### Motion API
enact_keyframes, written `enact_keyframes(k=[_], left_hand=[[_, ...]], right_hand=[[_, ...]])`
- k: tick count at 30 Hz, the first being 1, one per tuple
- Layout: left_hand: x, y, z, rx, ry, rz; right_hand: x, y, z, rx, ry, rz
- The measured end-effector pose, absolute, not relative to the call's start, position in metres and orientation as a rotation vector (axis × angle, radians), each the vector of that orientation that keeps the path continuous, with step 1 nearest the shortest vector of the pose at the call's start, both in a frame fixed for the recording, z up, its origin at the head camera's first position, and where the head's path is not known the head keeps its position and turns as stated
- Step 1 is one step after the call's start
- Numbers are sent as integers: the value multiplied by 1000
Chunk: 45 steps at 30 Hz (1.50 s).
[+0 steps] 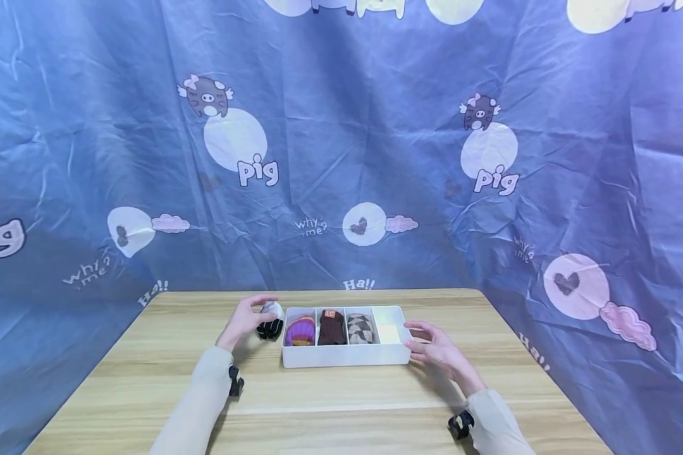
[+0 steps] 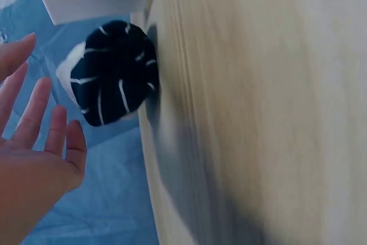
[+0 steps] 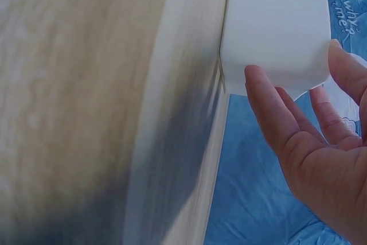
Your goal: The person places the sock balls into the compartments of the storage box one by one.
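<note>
A rolled pair of black socks with white stripes and a white part [image 1: 269, 328] sits on the table at the left end of a white divided box [image 1: 347, 357]. Beside and over it is my left hand [image 1: 245, 321], fingers spread and loosely bent. In the left wrist view a gap shows between those fingers [image 2: 27, 120] and the socks [image 2: 117, 76]. My right hand [image 1: 439, 351] is at the box's right end, thumb near the top edge. The right wrist view has its fingertips [image 3: 256, 78] right at the end wall, fingers mostly extended.
Compartments of the box hold a purple and orange striped roll [image 1: 300, 331], a dark brown roll [image 1: 332, 328] with an orange tag, and a grey checked roll [image 1: 360, 329]. White floor shows in the rightmost one. Behind the wooden table [image 1: 341, 404] hangs a blue printed curtain [image 1: 330, 158].
</note>
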<state>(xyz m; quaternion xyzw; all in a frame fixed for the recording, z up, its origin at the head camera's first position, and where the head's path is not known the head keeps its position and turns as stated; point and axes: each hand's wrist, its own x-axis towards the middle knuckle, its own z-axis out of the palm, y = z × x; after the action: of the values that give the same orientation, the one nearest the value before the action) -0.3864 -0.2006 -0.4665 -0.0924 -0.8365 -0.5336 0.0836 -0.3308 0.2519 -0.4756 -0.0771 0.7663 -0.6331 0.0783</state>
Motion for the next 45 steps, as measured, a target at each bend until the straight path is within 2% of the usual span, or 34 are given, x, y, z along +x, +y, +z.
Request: enact_keyframes(k=[18,45], left_hand=[[-389,-201,-478,-269,-2545,-1849],[-381,-203,-471,-138,-2571,-1772]], right_hand=[[-332,247,-476,-229,2282,-1900],[-329,250,-472,-212,2305,-1878]])
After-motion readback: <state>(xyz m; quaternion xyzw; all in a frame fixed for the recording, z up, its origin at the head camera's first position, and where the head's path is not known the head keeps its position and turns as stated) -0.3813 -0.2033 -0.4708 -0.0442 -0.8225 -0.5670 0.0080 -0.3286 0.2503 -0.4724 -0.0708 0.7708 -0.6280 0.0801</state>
